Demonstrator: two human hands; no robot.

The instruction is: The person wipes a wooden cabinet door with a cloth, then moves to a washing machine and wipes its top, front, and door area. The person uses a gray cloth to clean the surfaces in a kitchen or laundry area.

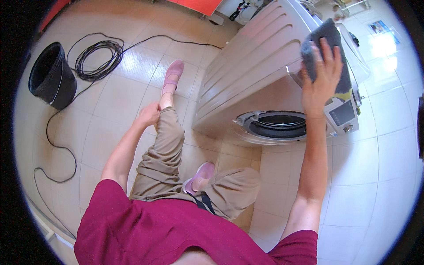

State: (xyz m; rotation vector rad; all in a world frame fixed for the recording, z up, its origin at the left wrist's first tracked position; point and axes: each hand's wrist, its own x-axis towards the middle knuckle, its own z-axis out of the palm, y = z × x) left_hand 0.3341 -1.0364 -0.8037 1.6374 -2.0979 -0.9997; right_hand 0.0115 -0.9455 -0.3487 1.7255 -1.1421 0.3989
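My right hand [320, 74] lies with spread fingers on a folded dark grey cloth [343, 71] at the top front corner of a front-loading washing machine [251, 79]. A bit of yellow-green shows at the cloth's lower edge. Below that hand are the machine's control panel [342, 115] with a knob and the round door opening [276, 123], which has a dark rim. My left hand [150, 114] rests against my lower leg, by the rolled hem of the khaki trousers [169, 132]; its fingers are curled and partly hidden, and no object shows in it.
A black bucket [68, 87] with a wire handle stands on the tiled floor at the left. Beside it lies a coil of black cable [116, 64], with one length running to the machine and another along the left. A red surface [202, 5] is at the top.
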